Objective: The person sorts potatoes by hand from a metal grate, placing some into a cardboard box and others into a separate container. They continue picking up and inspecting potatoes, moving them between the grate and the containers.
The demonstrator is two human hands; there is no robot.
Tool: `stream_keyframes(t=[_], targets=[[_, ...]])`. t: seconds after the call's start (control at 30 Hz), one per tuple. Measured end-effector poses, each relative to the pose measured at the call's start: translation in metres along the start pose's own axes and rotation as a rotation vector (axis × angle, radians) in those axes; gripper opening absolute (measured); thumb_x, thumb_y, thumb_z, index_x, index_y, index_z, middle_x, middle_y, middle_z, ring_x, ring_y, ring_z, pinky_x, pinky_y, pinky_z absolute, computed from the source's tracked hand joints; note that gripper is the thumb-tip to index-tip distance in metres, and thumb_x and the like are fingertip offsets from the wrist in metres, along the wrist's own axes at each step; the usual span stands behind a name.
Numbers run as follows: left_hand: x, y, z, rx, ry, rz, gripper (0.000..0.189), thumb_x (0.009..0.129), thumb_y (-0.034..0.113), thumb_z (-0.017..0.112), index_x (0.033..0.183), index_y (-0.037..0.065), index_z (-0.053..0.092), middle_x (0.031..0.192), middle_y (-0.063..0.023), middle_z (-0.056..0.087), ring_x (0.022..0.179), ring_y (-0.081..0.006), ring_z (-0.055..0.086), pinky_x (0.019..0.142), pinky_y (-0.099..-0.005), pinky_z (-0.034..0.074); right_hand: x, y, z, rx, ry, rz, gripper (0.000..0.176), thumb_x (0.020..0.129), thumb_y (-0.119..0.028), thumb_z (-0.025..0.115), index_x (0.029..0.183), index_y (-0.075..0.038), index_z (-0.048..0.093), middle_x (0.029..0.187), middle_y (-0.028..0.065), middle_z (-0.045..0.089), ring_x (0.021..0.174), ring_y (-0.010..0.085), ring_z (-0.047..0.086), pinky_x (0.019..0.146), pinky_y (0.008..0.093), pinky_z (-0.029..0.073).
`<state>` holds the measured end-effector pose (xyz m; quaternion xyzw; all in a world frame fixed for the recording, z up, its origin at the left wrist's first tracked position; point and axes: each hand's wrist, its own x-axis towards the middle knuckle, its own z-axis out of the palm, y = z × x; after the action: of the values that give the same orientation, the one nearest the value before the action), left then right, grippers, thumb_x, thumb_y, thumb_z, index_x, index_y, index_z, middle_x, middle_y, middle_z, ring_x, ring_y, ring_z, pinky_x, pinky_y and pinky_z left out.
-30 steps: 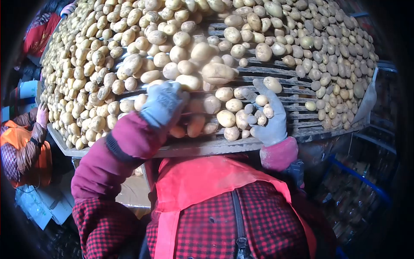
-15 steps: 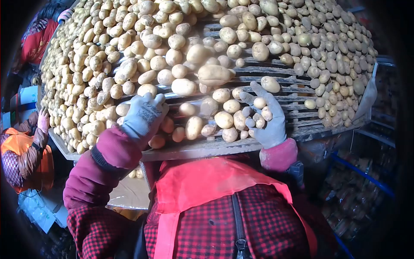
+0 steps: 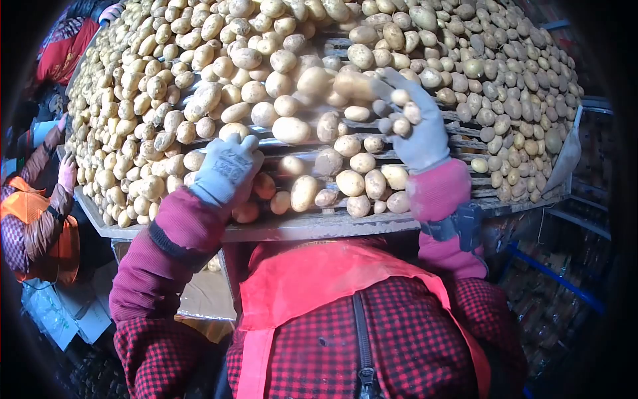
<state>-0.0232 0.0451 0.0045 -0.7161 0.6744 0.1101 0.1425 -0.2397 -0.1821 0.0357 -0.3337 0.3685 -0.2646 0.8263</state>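
Many potatoes (image 3: pixel 291 130) lie over a slatted sorting table (image 3: pixel 465 143). My right hand (image 3: pixel 425 130), in a grey-white glove, cradles several small potatoes (image 3: pixel 402 125) against its palm and fingers. Its raised fingertips are right at a long potato (image 3: pixel 353 85), which is blurred. Near the front edge, my left hand (image 3: pixel 226 166), gloved the same way, rests back side up with its fingers curled together. A brownish potato (image 3: pixel 264 186) sits beside its thumb side. Whatever is under the left palm is hidden.
The table's front rim (image 3: pixel 306 229) runs close to my red apron (image 3: pixel 332 279). At left, a person in an orange vest (image 3: pixel 33 213) has hands at the table edge. Another person's red garment (image 3: pixel 66 53) shows at upper left. A cardboard box (image 3: pixel 206 292) stands below the rim.
My right hand has moved farther from the front edge with the small potatoes in it, reaching the long potato, which has shifted right. My left hand has stayed in nearly the same place.
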Motion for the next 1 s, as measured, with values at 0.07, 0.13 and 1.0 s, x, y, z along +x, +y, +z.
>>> stream_keyframes(t=[0.07,0.13,1.0], targets=[[-0.008,-0.007,0.004,-0.131,0.086,-0.001,0.018,0.078,0.020,0.070,0.095,0.015,0.072,0.112,-0.0040,0.060,0.104,-0.0273,0.060,0.080,-0.0439,0.052,-0.011,-0.004,-0.009,-0.107,-0.144,0.012,0.045,0.103,-0.015,0.047,0.145,-0.003,0.052,0.131,0.0158,0.065,0.089,0.0143,0.065,0.065,0.0194,0.053],[-0.013,-0.007,0.012,-0.180,0.212,-0.017,0.019,0.078,0.021,0.070,0.096,0.014,0.071,0.113,-0.0042,0.060,0.103,-0.0282,0.059,0.081,-0.0449,0.051,-0.020,0.016,-0.039,-0.059,-0.291,0.047,0.045,0.101,-0.019,0.058,0.144,-0.007,0.054,0.131,0.0126,0.065,0.092,0.0161,0.064,0.077,0.0252,0.057],[-0.002,0.074,-0.025,-0.475,0.536,0.337,0.042,0.077,0.033,0.079,0.108,0.008,0.067,0.109,-0.0109,0.067,0.106,-0.0295,0.062,0.100,-0.0451,0.045,-0.052,0.048,-0.041,0.428,-0.288,0.227,0.058,0.105,-0.048,0.049,0.149,-0.011,0.052,0.130,0.0152,0.064,0.089,0.0208,0.065,0.058,0.0224,0.048]])
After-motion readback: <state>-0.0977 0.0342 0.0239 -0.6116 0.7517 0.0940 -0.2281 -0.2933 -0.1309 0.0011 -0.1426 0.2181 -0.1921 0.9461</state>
